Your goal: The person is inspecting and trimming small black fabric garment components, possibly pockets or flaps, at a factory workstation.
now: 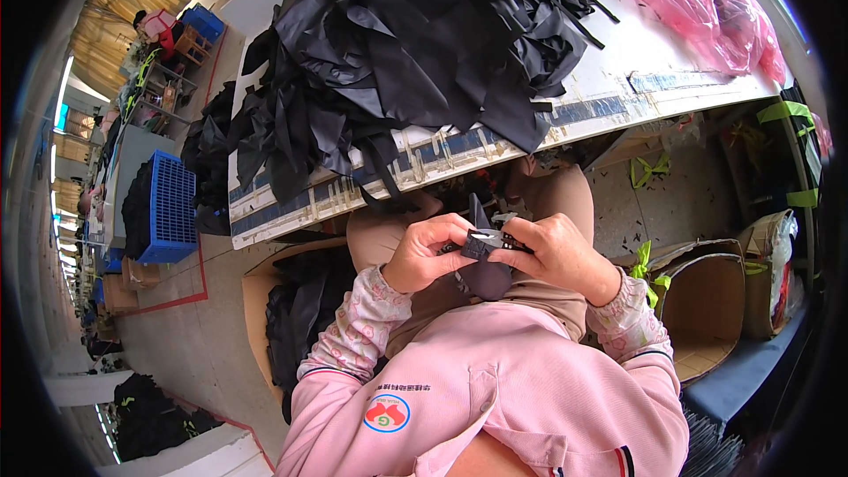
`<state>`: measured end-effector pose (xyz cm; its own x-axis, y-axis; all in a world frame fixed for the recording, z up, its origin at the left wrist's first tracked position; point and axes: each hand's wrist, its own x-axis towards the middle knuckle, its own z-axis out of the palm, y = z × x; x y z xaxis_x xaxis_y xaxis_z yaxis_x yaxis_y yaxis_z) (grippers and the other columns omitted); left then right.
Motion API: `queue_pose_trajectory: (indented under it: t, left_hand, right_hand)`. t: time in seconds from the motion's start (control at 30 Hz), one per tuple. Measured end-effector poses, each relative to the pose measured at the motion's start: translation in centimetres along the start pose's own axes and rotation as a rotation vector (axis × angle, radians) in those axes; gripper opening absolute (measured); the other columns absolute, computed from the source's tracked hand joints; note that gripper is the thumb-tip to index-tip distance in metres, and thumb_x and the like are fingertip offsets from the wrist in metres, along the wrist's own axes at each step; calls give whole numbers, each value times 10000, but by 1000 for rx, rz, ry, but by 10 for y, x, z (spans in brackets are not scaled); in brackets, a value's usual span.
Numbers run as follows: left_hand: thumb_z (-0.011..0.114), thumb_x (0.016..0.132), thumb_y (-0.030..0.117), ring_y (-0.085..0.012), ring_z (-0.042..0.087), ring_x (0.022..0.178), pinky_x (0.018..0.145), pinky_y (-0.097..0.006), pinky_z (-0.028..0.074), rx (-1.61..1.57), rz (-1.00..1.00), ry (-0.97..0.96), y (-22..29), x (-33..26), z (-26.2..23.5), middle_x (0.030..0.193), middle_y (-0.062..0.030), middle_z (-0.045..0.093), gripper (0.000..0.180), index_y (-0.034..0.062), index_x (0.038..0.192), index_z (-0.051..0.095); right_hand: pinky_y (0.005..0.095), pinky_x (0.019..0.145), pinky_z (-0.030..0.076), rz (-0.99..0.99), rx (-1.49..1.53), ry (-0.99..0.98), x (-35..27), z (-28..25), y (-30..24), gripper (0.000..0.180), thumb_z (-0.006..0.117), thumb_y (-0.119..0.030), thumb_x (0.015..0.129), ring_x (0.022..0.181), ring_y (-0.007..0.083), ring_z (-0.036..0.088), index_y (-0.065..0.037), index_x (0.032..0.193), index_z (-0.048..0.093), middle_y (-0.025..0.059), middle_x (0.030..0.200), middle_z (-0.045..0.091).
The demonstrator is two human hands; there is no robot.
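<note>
Over my lap, my left hand (430, 253) pinches a small black fabric piece (478, 246) between thumb and fingers. A pointed end of it sticks up, and a rounded dark part (486, 280) hangs below. Close against it, my right hand (549, 254) is closed around a small tool with a silver blade and dark grip, which looks like thread snips (491, 237). The blade lies at the fabric's edge. The fingers partly hide the tool. In front, a large heap of black fabric pieces (415, 53) covers much of the white table (609, 79) and hangs over its near edge.
Pink plastic sheeting (680, 0) lies at the table's far right. A cardboard box with black fabric (305, 318) stands at my left, and an open cardboard box (702, 309) at my right. Farther left is a blue crate (168, 208). Another person (159, 31) is in the background.
</note>
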<state>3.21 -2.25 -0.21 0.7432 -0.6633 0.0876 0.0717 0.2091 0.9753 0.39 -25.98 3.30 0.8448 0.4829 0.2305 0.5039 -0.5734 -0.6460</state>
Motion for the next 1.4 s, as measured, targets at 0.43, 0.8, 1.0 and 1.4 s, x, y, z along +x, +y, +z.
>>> queue_pose_trajectory:
  t: [0.43,0.8,1.0,1.4]
  left_hand:
    - [698,793,-18,-146,585,889,815,-270,457,123,-19,-31,1,1,-1,965,-58,629,131,15,919,679]
    - [671,792,-33,-145,565,892,809,-258,448,-43,-175,-182,20,7,-12,969,-73,597,123,-19,914,661]
    - [667,801,2,-132,545,882,783,-253,437,-178,-309,-447,25,19,-27,947,-67,583,97,-33,887,638]
    - [685,793,55,-136,510,822,735,-266,404,-198,-479,-627,23,28,-25,855,-56,546,129,-40,813,599]
  right_hand:
    - [411,455,409,-7,9,-15,-1,0,0,354,663,-337,861,499,349,546,-50,726,506,137,517,507]
    - [415,479,407,23,187,-65,-4,-7,4,368,688,-321,846,523,368,542,-21,722,516,173,545,501]
    - [409,501,419,15,315,-217,-3,-15,0,370,697,-344,837,528,358,552,3,786,577,172,556,514]
    - [406,518,452,-110,221,-273,-4,-12,-4,370,687,-386,831,551,350,582,-25,836,608,150,589,572]
